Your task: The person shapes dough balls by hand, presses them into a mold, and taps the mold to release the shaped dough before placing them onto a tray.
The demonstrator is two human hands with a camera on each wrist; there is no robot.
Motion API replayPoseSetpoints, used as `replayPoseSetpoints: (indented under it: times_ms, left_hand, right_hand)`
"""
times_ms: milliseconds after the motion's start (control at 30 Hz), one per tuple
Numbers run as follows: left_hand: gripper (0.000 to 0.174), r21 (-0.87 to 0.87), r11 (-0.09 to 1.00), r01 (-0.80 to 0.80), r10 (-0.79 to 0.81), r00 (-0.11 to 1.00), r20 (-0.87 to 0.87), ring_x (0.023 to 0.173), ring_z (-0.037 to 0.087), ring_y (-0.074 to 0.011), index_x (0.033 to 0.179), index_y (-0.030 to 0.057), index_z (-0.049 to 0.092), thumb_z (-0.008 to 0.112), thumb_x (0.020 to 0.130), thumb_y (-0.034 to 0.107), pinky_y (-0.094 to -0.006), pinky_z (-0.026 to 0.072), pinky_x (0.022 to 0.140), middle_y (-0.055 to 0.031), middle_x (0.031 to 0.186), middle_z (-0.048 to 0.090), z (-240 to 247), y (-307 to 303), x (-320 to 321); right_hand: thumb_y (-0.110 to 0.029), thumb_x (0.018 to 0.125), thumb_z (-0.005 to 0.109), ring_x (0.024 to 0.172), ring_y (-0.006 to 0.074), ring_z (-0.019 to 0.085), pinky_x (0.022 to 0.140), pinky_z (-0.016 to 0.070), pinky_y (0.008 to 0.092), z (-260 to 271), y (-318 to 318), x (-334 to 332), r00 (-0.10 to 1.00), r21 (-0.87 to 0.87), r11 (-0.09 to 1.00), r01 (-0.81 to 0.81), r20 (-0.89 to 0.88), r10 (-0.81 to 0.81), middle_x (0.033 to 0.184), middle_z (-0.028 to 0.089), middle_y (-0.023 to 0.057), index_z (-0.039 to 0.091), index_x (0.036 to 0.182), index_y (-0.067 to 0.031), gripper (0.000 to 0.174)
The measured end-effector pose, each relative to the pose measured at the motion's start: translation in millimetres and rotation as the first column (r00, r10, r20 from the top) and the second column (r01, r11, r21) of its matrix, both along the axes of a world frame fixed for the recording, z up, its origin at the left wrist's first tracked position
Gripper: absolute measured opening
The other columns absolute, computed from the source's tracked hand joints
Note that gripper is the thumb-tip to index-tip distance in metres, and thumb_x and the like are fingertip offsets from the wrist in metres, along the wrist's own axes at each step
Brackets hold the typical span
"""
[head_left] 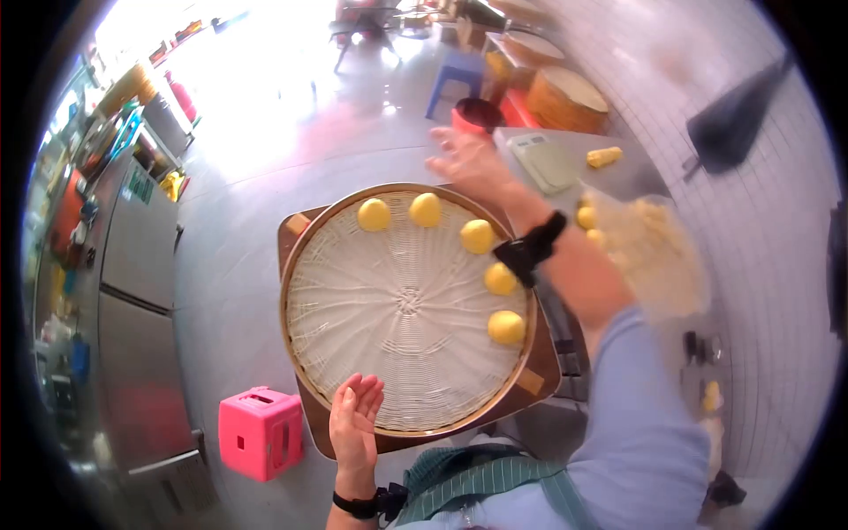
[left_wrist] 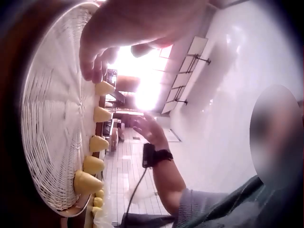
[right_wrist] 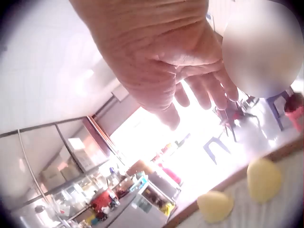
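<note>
A large round woven tray (head_left: pixel 406 362) lies in front of me, with several yellow dough mounds (head_left: pixel 374 215) along its far and right edge. In the left wrist view these mounds (left_wrist: pixel 89 182) taper to blunt tips. My right hand (head_left: pixel 477 163) reaches past the tray's far right rim, blurred, near a red tub (head_left: pixel 474 115) with a dark inside. Its fingers are spread and nothing is in them; the right wrist view shows the same bare right hand (right_wrist: pixel 161 61). At the tray's near rim, my left hand (head_left: pixel 355 424) is palm up, its fingers relaxed and holding nothing.
Right of the tray, a counter carries a pale green scale (head_left: pixel 541 163), a yellow roll (head_left: pixel 604 157) and yellow pieces under clear plastic (head_left: pixel 658 247). A pink stool (head_left: pixel 258 433) stands at left, near steel cabinets (head_left: pixel 137 230). Round wooden containers (head_left: pixel 565 99) and a blue stool (head_left: pixel 457 75) are farther back.
</note>
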State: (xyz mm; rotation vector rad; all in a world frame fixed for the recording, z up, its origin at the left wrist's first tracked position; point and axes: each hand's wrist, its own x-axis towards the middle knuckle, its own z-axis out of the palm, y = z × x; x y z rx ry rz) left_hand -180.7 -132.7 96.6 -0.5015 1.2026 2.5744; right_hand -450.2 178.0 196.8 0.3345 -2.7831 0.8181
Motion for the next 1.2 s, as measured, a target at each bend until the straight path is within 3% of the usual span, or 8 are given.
replayPoseSetpoints:
  times_ms: [267, 367, 567, 733, 800, 1033, 1133, 1200]
  left_hand:
    - [0.035, -0.115, 0.842, 0.527, -0.536, 0.840, -0.082, 0.111, 0.062, -0.0300, 0.124, -0.0040, 0.053, 0.045, 0.103, 0.023, -0.0396, 0.0482, 0.099, -0.0202, 0.117, 0.063, 33, 114, -13]
    - [0.032, -0.157, 0.690, 0.707, -0.723, 0.685, -0.093, 0.110, 0.063, -0.0267, 0.121, -0.0039, 0.056, 0.046, 0.103, 0.021, -0.0376, 0.0495, 0.097, -0.0182, 0.115, 0.064, 34, 163, -4]
    - [0.033, -0.373, 0.404, 0.835, -0.904, 0.426, -0.024, 0.108, 0.063, -0.0196, 0.123, -0.0012, 0.057, 0.052, 0.101, 0.023, -0.0307, 0.0491, 0.093, -0.0119, 0.115, 0.065, 23, 293, 9]
    - [0.041, -0.447, 0.314, 0.838, -0.893, 0.420, 0.160, 0.105, 0.062, -0.0161, 0.134, 0.0023, 0.048, 0.055, 0.099, 0.023, -0.0285, 0.0487, 0.089, -0.0092, 0.116, 0.062, -14, 383, 8]
    - [0.050, -0.380, 0.474, 0.794, -0.862, 0.506, -0.016, 0.098, 0.057, -0.0115, 0.141, 0.0033, 0.039, 0.059, 0.097, 0.017, -0.0270, 0.0456, 0.084, -0.0065, 0.120, 0.060, -36, 402, 8]
    - [0.049, -0.502, 0.588, 0.634, -0.772, 0.626, -0.112, 0.111, 0.055, -0.0125, 0.137, 0.0087, 0.042, 0.062, 0.094, 0.021, -0.0272, 0.0439, 0.089, -0.0027, 0.124, 0.056, -7, 441, 13]
    - [0.042, -0.475, 0.529, 0.703, -0.818, 0.572, -0.063, 0.112, 0.055, -0.0113, 0.131, 0.0053, 0.048, 0.061, 0.095, 0.022, -0.0277, 0.0429, 0.090, -0.0036, 0.124, 0.058, -20, 426, 26]
    - [0.043, -0.430, 0.494, 0.756, -0.851, 0.521, -0.061, 0.118, 0.053, -0.0133, 0.131, 0.0011, 0.050, 0.061, 0.095, 0.022, -0.0291, 0.0423, 0.095, -0.0058, 0.125, 0.058, -24, 426, 39]
  right_hand:
    - [-0.031, 0.087, 0.069, 0.074, 0.0173, 0.064, 0.069, 0.0509, 0.0319, 56, 269, 231, 0.841, -0.099, 0.837, 0.538, 0.138, -0.523, 0.082, 0.069, 0.0110, 0.066, 0.112, -0.0017, 0.038]
    - [-0.031, 0.086, 0.063, 0.065, 0.0182, 0.062, 0.063, 0.0497, 0.0331, 5, 345, 336, 0.628, 0.011, 0.651, 0.759, 0.248, -0.737, 0.072, 0.068, 0.0090, 0.071, 0.092, -0.0055, 0.027]
    - [-0.026, 0.083, 0.060, 0.071, 0.0311, 0.066, 0.066, 0.0511, 0.0416, -138, 399, 427, 0.524, 0.127, 0.662, 0.739, 0.509, -0.683, 0.078, 0.069, 0.0141, 0.072, 0.086, -0.0087, 0.021]
    - [-0.027, 0.079, 0.065, 0.087, 0.0339, 0.065, 0.079, 0.0508, 0.0422, -148, 365, 408, 0.706, -0.114, 0.743, 0.660, 0.433, -0.561, 0.093, 0.070, 0.0149, 0.067, 0.111, -0.0113, 0.035]
    - [-0.028, 0.076, 0.069, 0.089, 0.0356, 0.064, 0.080, 0.0503, 0.0428, -153, 362, 389, 0.915, -0.238, 0.884, 0.402, 0.140, -0.378, 0.096, 0.068, 0.0165, 0.063, 0.116, -0.0111, 0.044]
    - [-0.031, 0.071, 0.074, 0.090, 0.0369, 0.063, 0.079, 0.0500, 0.0411, -147, 350, 371, 0.939, -0.279, 0.902, 0.330, 0.194, -0.284, 0.098, 0.066, 0.0211, 0.063, 0.117, -0.0090, 0.053]
    - [-0.024, 0.078, 0.073, 0.092, 0.0303, 0.065, 0.082, 0.0516, 0.0375, -160, 359, 397, 0.839, -0.427, 0.738, 0.523, 0.409, -0.358, 0.104, 0.068, 0.0173, 0.062, 0.120, -0.0071, 0.047]
    - [-0.016, 0.087, 0.069, 0.098, 0.0199, 0.065, 0.086, 0.0521, 0.0333, -164, 369, 433, 0.844, -0.835, 0.203, 0.511, 0.443, -0.304, 0.111, 0.067, 0.0092, 0.060, 0.124, -0.0072, 0.040]
